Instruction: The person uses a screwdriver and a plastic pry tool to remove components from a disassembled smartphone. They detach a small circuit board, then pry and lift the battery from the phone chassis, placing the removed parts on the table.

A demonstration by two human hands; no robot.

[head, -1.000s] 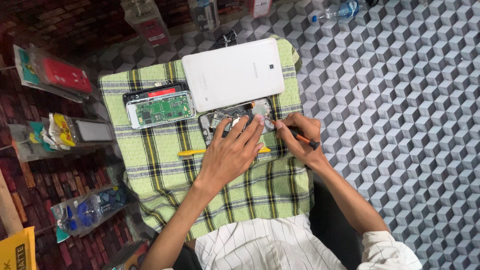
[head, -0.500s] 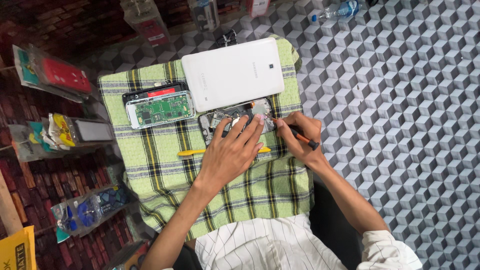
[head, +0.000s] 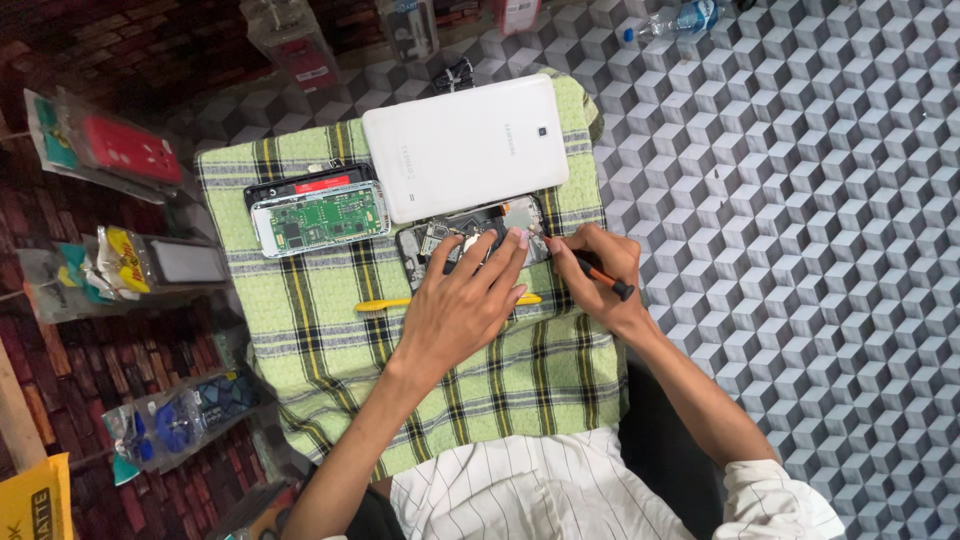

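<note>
Down in the head view, the left hand (head: 462, 305) lies palm-down over an opened phone (head: 470, 240), its forearm coming up from about seven o'clock. Its fingers (head: 500, 262) are stretched forward and kept fairly close together, pressing flat on the phone's exposed insides and pinning it to the cloth. The right hand (head: 598, 275) sits just at three o'clock of the phone, wrist bent inward, forearm running off toward five o'clock. Its fingers are curled tight around a screwdriver (head: 590, 268) with an orange and black handle; the tip points toward ten o'clock and meets the phone's right end, though the exact contact spot is too small to tell.

The phone rests on a green checked cloth (head: 300, 330), near the cloth's centre. A white tablet (head: 465, 148) lies face-down at twelve o'clock of the phone, touching or overlapping its upper edge. At nine o'clock of the phone is a second phone with a bare green circuit board (head: 318, 215). A yellow tool (head: 385, 304) lies across the cloth, partly hidden under the left hand. Packets in clear plastic (head: 120, 150) sit at nine o'clock, off the cloth.
</note>
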